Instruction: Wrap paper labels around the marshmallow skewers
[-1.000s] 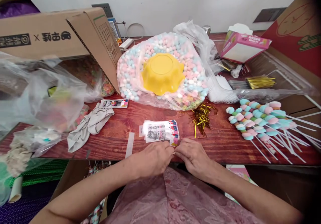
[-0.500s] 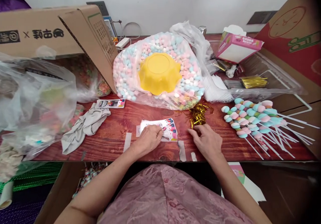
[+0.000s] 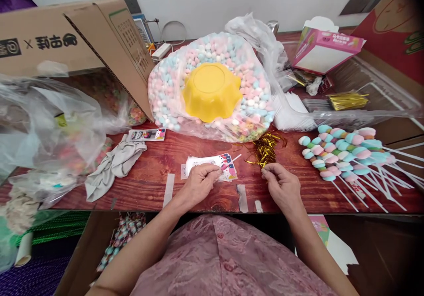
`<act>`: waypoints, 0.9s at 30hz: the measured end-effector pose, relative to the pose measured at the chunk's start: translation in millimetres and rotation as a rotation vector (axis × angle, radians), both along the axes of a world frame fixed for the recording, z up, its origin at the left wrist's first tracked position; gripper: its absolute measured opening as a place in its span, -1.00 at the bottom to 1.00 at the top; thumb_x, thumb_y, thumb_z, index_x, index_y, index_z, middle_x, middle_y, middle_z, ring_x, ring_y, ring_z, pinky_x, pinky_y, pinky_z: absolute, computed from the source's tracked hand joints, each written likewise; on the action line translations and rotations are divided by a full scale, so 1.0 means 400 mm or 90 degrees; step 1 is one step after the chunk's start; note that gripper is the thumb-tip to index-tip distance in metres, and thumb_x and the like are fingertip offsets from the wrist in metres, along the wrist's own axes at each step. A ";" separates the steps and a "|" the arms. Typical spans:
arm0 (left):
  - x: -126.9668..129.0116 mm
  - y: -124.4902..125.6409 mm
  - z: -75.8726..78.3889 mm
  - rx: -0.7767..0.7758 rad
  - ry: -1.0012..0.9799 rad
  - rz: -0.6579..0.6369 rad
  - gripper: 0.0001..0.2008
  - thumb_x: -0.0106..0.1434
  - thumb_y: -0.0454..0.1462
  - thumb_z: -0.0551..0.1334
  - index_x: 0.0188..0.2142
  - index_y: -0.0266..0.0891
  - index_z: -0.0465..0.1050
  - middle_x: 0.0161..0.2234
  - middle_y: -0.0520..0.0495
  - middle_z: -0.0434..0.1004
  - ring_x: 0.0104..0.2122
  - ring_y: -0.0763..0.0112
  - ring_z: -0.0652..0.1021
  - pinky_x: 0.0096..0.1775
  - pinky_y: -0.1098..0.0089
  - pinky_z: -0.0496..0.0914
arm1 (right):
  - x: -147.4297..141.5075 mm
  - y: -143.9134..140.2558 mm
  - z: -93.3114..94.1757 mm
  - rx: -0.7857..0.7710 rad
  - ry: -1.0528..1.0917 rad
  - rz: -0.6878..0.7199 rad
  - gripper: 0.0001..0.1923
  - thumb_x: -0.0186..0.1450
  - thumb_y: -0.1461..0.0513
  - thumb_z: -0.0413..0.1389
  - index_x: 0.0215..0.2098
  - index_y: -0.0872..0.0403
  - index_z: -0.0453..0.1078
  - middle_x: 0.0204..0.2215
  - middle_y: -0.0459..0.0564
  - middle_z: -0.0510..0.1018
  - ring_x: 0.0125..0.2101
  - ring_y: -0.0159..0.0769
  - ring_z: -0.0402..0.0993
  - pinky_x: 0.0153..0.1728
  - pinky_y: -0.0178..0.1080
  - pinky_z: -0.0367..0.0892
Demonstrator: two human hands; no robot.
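Now, left hand [image 3: 198, 182] pinching white stick [image 3: 232, 160], right hand [image 3: 281, 184] pinching gold twist ties [image 3: 266, 149].

Bright, even light, soft shadows under the hands [image 3: 238, 183] on the glossy surface [image 3: 298, 190]; wide-angle bending at edges, corners dark, far left plastic blurred.
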State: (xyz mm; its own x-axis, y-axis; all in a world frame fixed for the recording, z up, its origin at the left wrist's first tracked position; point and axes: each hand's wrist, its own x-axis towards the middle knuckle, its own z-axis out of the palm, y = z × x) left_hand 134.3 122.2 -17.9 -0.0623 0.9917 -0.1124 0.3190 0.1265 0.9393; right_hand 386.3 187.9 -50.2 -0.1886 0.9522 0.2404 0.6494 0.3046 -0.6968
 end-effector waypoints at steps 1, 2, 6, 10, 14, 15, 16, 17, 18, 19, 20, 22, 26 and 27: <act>0.007 0.000 0.003 -0.010 -0.015 -0.012 -0.69 0.29 -0.15 0.12 -0.49 -0.27 0.44 -0.55 0.07 0.29 -0.52 0.51 0.30 -0.44 0.46 0.18 | -0.002 -0.006 0.007 -0.019 0.069 0.003 -0.82 0.33 0.16 0.07 -0.36 0.05 0.43 -0.51 -0.12 0.52 -0.49 -0.35 0.42 -0.41 -0.30 0.26; 0.014 0.000 0.005 -0.016 -0.027 -0.022 -0.68 0.28 -0.15 0.12 -0.53 -0.27 0.40 -0.58 0.08 0.25 -0.54 0.52 0.27 -0.46 0.46 0.16 | -0.008 -0.013 0.017 -0.022 0.129 0.004 -0.83 0.32 0.16 0.09 -0.37 0.05 0.44 -0.51 -0.12 0.52 -0.49 -0.35 0.42 -0.41 -0.31 0.29; 0.051 0.007 0.008 -0.023 -0.066 -0.041 -0.67 0.27 -0.12 0.13 -0.53 -0.27 0.39 -0.60 0.09 0.21 -0.56 0.54 0.24 -0.50 0.47 0.12 | -0.074 -0.055 0.062 0.059 0.231 0.050 -0.90 0.29 0.22 0.16 -0.37 0.05 0.50 -0.44 -0.08 0.57 -0.41 -0.33 0.48 -0.35 -0.29 0.37; 0.079 0.013 0.014 -0.027 -0.125 -0.026 -0.73 0.23 -0.19 0.10 -0.55 -0.26 0.33 -0.60 0.10 0.20 -0.57 0.55 0.25 -0.50 0.48 0.15 | -0.159 -0.090 0.071 0.098 0.213 0.174 -0.80 0.33 0.30 0.07 -0.22 0.04 0.56 -0.40 -0.05 0.62 -0.42 -0.33 0.53 -0.34 -0.28 0.43; 0.074 0.005 0.021 -0.075 -0.197 -0.016 -0.77 0.20 -0.22 0.10 -0.56 -0.24 0.26 -0.58 0.11 0.22 -0.59 0.56 0.29 -0.49 0.48 0.20 | -0.189 -0.085 0.042 0.077 0.204 0.201 -0.71 0.36 0.30 0.02 -0.09 0.01 0.56 -0.31 -0.04 0.67 -0.36 -0.32 0.59 -0.29 -0.27 0.49; 0.069 0.001 0.020 -0.079 -0.204 -0.020 -0.76 0.21 -0.20 0.11 -0.55 -0.25 0.27 -0.58 0.11 0.23 -0.58 0.55 0.30 -0.49 0.48 0.21 | -0.189 -0.081 0.037 0.065 0.202 0.206 -0.71 0.36 0.30 0.03 -0.08 0.01 0.56 -0.28 -0.04 0.67 -0.35 -0.32 0.60 -0.28 -0.27 0.50; 0.064 -0.002 0.018 -0.077 -0.205 -0.021 -0.76 0.21 -0.18 0.13 -0.54 -0.25 0.28 -0.57 0.11 0.24 -0.58 0.55 0.31 -0.48 0.48 0.22 | -0.187 -0.078 0.033 0.053 0.199 0.211 -0.72 0.36 0.29 0.04 -0.08 0.00 0.56 -0.27 -0.05 0.67 -0.35 -0.32 0.60 -0.28 -0.27 0.51; 0.060 -0.005 0.015 -0.072 -0.199 -0.022 -0.75 0.22 -0.17 0.14 -0.53 -0.25 0.29 -0.57 0.11 0.24 -0.57 0.55 0.31 -0.47 0.48 0.22 | -0.185 -0.076 0.030 0.041 0.195 0.216 -0.73 0.36 0.28 0.05 -0.08 0.00 0.56 -0.26 -0.05 0.67 -0.37 -0.32 0.60 -0.29 -0.27 0.51; 0.056 -0.007 0.012 -0.063 -0.190 -0.022 -0.73 0.23 -0.16 0.14 -0.54 -0.25 0.29 -0.58 0.11 0.24 -0.56 0.55 0.30 -0.46 0.48 0.22 | -0.183 -0.075 0.029 0.029 0.192 0.220 -0.73 0.36 0.27 0.05 -0.08 -0.01 0.55 -0.26 -0.06 0.68 -0.38 -0.32 0.60 -0.31 -0.28 0.51; 0.054 -0.008 0.009 -0.053 -0.181 -0.021 -0.71 0.24 -0.16 0.14 -0.55 -0.25 0.28 -0.58 0.11 0.24 -0.56 0.55 0.29 -0.45 0.48 0.21 | -0.181 -0.077 0.028 0.021 0.190 0.221 -0.73 0.36 0.26 0.05 -0.06 0.00 0.54 -0.26 -0.05 0.68 -0.39 -0.32 0.60 -0.32 -0.28 0.51; 0.053 -0.008 0.008 -0.041 -0.172 -0.017 -0.69 0.25 -0.15 0.14 -0.56 -0.25 0.27 -0.59 0.10 0.23 -0.56 0.55 0.28 -0.45 0.48 0.20 | -0.180 -0.081 0.028 0.018 0.191 0.216 -0.72 0.36 0.26 0.06 -0.02 0.00 0.52 -0.26 -0.04 0.67 -0.39 -0.32 0.60 -0.32 -0.28 0.50; 0.055 -0.007 0.010 -0.016 -0.153 -0.008 -0.65 0.27 -0.13 0.14 -0.59 -0.25 0.25 -0.60 0.10 0.22 -0.54 0.54 0.25 -0.45 0.47 0.17 | -0.179 -0.093 0.025 0.043 0.208 0.180 -0.69 0.34 0.26 0.09 0.04 0.02 0.45 -0.29 -0.03 0.67 -0.38 -0.32 0.59 -0.31 -0.29 0.49; 0.062 0.000 0.030 0.039 -0.118 0.002 -0.62 0.29 -0.12 0.14 -0.60 -0.26 0.28 -0.59 0.08 0.23 -0.52 0.53 0.26 -0.44 0.46 0.16 | -0.176 -0.113 0.018 0.027 0.269 0.085 -0.83 0.27 0.24 0.19 -0.15 0.03 0.47 -0.41 -0.07 0.62 -0.46 -0.35 0.53 -0.39 -0.31 0.43; 0.063 0.002 0.036 0.059 -0.106 -0.005 -0.62 0.30 -0.14 0.13 -0.60 -0.27 0.29 -0.59 0.07 0.24 -0.52 0.54 0.26 -0.43 0.47 0.16 | -0.174 -0.111 0.019 -0.033 0.293 0.090 -0.90 0.27 0.22 0.19 -0.25 0.04 0.49 -0.47 -0.09 0.59 -0.50 -0.36 0.49 -0.44 -0.33 0.40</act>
State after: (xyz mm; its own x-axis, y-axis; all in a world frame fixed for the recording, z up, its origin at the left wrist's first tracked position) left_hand 159.4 122.9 -3.3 -0.0430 0.9987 -0.0290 0.1587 0.0355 0.9867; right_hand 316.8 143.7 -42.7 -0.2026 0.9377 0.2822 0.2253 0.3250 -0.9185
